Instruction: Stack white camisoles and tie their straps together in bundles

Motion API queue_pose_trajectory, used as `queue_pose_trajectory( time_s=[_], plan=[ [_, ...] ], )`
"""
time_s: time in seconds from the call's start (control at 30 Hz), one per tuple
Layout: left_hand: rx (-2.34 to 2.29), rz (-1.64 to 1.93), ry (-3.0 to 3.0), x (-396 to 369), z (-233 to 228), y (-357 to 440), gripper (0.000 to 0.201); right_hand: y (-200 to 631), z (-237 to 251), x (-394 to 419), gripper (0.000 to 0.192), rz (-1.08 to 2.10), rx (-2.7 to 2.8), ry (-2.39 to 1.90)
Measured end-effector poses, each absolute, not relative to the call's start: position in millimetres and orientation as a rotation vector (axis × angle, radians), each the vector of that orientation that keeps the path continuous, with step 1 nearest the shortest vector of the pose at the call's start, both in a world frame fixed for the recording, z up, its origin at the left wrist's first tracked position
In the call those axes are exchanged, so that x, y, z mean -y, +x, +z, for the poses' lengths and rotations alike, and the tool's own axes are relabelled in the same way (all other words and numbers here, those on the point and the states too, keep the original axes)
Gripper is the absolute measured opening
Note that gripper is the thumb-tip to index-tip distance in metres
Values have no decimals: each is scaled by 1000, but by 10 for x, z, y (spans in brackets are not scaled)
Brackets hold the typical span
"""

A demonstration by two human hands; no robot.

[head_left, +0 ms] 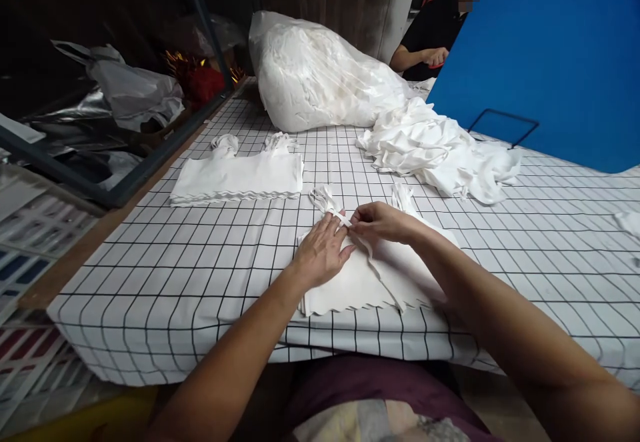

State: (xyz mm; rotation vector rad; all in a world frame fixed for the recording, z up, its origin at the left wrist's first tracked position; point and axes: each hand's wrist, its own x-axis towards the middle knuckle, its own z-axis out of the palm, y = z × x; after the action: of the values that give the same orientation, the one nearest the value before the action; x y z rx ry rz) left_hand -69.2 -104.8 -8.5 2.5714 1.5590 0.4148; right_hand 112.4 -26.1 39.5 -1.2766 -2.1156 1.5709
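Observation:
Right in front of me lies a pile of white strappy garments [340,289], camisole-like, with wavy hems toward me and bunched straps at the far end. My left hand [323,249] rests flat on the top garment, fingers spread near the base of its left strap. Beside it, my right hand [377,221] pinches a thin white strap [343,218] between thumb and fingers. The top garment's edge runs diagonally across the pile below my hands. Part of the pile is hidden under my right forearm.
To the left sits a neat stack of similar white garments [240,179]. Behind are a loose white heap [430,149] and a large clear bag [320,72] of white cloth. A blue board [545,55] stands at right, a person [430,35] beyond it. Everything rests on a checked tablecloth [150,275].

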Motion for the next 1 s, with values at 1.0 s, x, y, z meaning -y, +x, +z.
queue_pose_trajectory(
  time_s=[1.0],
  plan=[
    [-1588, 507, 2511, 1037, -62, -698, 66, 2181, 636, 669, 22, 2214, 2155, -417]
  ],
)
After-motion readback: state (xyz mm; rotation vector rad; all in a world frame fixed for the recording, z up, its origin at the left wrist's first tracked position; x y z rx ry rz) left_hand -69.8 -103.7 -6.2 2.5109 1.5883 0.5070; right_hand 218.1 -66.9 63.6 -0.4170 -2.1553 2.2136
